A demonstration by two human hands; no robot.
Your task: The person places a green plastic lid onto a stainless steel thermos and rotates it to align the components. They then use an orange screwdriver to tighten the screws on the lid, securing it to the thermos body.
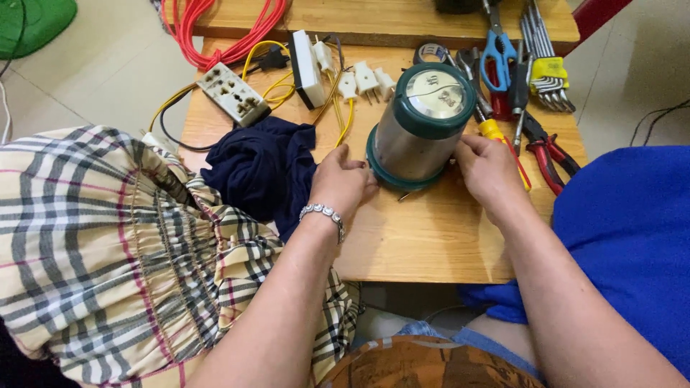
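A steel canister (422,128) with green rims lies tilted on its side near the middle of the wooden table (424,237). The left hand (340,179) presses its curled fingers against the canister's lower rim; the right hand (489,169) grips the other side, fingers wrapped on the rim. A dark blue cloth (262,169) lies just left. Behind are white plugs (365,80), a power strip (233,93), scissors (497,54) and pliers (548,154).
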